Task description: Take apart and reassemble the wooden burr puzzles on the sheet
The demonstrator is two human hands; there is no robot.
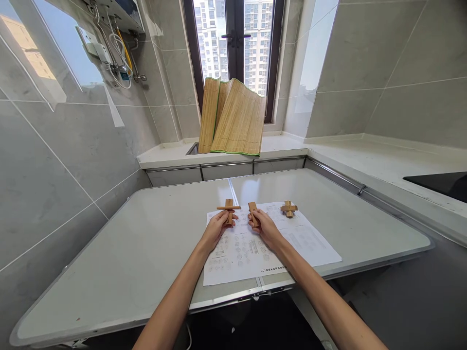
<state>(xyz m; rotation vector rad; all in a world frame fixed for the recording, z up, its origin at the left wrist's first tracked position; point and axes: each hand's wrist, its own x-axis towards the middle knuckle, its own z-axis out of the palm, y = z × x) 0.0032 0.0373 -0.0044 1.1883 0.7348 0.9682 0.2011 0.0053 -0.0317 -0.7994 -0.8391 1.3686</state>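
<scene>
My left hand (219, 227) is closed on a wooden cross-shaped puzzle piece (229, 204), made of an upright bar and a thin bar lying across it. Just to the right, my right hand (265, 226) grips a single wooden puzzle bar (252, 208), tilted slightly, with a dark mark or notch near its middle. A gap separates the two held pieces. Both hands are above a printed instruction sheet (233, 267) covered with small diagrams. On the sheet's far right part rests an assembled wooden interlocking puzzle (289, 209), touched by neither hand.
The sheet lies on a white folding table (146, 253) with a metal seam down its middle. Behind it, a folded bamboo mat (237, 119) leans on the counter (284, 143) before a window. A black cooktop (441, 183) sits at right; tiled walls enclose the left side.
</scene>
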